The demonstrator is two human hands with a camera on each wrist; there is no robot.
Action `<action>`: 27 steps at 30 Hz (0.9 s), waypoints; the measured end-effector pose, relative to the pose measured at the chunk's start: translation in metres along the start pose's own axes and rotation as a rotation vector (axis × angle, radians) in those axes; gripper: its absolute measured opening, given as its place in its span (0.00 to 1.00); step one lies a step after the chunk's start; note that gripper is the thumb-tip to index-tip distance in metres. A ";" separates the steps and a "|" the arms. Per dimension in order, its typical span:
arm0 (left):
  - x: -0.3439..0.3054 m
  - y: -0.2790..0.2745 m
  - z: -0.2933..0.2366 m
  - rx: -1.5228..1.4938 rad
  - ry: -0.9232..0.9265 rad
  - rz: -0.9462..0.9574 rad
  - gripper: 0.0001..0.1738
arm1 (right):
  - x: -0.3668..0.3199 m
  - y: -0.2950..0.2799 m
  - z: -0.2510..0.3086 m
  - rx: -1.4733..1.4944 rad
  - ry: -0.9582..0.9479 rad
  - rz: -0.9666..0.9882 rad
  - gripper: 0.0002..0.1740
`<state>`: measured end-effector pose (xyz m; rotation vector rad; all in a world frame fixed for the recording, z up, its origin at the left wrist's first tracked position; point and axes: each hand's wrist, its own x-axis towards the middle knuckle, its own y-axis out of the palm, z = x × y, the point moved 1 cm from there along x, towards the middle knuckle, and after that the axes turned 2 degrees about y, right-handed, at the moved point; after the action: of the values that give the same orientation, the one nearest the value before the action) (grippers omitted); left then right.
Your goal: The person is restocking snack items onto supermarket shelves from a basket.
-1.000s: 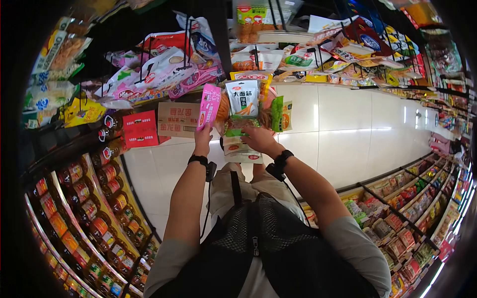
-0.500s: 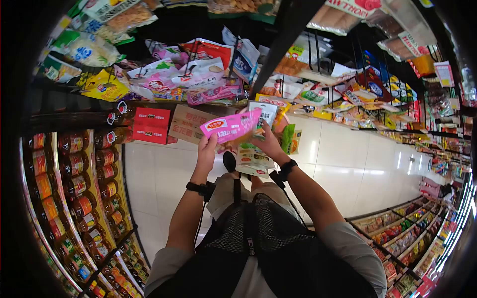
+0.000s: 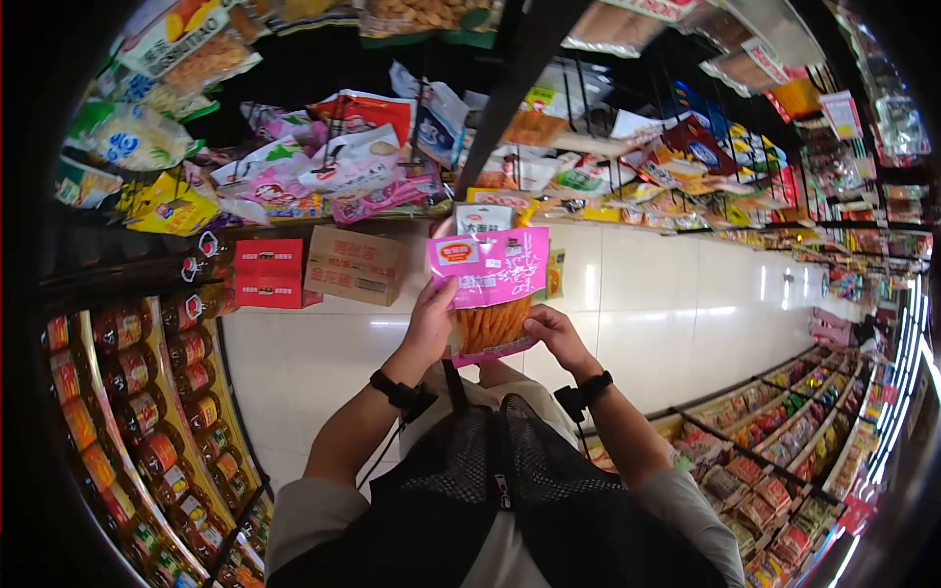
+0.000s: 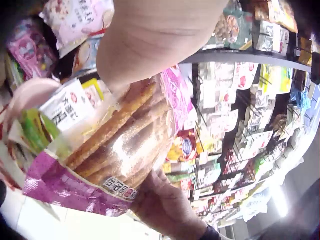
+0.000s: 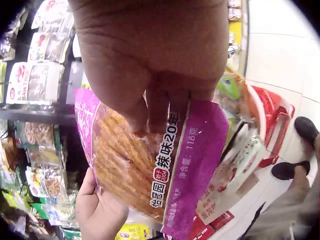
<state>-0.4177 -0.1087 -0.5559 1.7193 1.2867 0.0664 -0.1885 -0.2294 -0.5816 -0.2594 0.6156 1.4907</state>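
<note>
Both hands hold a pink-and-clear snack bag (image 3: 490,328) in front of the body, its window showing orange-brown strips. My left hand (image 3: 428,323) grips the bag's left edge, thumb on the front. At the lower right edge, my right hand (image 3: 561,335) pinches it between thumb and fingers. The right wrist view shows the purple end of the bag (image 5: 200,150) with printed text. Behind it, a white-and-grey pouch (image 3: 483,219) stands among several packets in a pale pink container (image 4: 37,92), mostly hidden by the bag in the head view.
A cardboard box (image 3: 355,265) and a red box (image 3: 268,272) sit left of the container. Hanging snack bags (image 3: 363,157) line the rack ahead. Shelves of jars (image 3: 147,392) stand at left, packet shelves (image 3: 774,470) at right, with tiled floor (image 3: 667,314) between.
The pink bag has turned from edge-on to face me and come closer to my body. My right hand has left the packets in the container and taken the bag's right edge.
</note>
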 end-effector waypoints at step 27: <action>-0.046 0.305 0.413 0.758 -0.611 0.623 0.21 | -0.351 -0.311 -0.114 0.526 -0.291 -0.727 0.07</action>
<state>0.0027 -0.4062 -0.5463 2.4613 0.2827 -0.6097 0.1020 -0.6138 -0.5540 0.1390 0.5705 0.6175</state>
